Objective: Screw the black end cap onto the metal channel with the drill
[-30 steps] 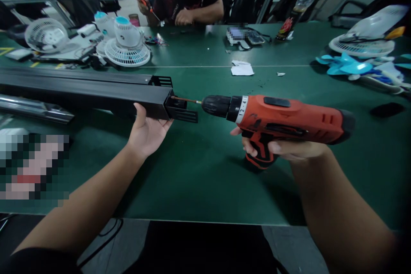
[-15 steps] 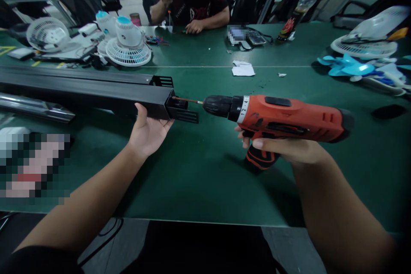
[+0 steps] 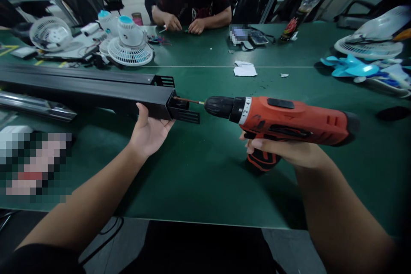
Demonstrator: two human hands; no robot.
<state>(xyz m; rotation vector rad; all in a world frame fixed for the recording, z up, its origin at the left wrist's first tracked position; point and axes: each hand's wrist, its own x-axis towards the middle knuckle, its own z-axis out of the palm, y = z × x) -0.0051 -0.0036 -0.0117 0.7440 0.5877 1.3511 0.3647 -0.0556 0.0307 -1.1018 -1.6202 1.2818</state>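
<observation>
My right hand (image 3: 282, 150) is wrapped round the grip of a red and black cordless drill (image 3: 282, 119), held level above the green table (image 3: 205, 180). The drill's thin bit (image 3: 189, 101) reaches into the open end of a long black metal housing (image 3: 96, 90) that lies across the table to the left. My left hand (image 3: 148, 130) cups the housing from below, thumb up against its near side, close to a slotted black bracket (image 3: 184, 113) at the end.
A chrome tube (image 3: 35, 108) lies in front of the housing. Small white and blue fans (image 3: 128, 45) stand at the back left, blue fan blades (image 3: 353, 68) and grilles at the right. Paper scraps (image 3: 244, 69) lie mid-table. A person in black sits opposite, hands on the table.
The drill and both my hands have barely moved; the view has shifted slightly. The person opposite has lowered a raised hand, and both their hands now rest on the table.
</observation>
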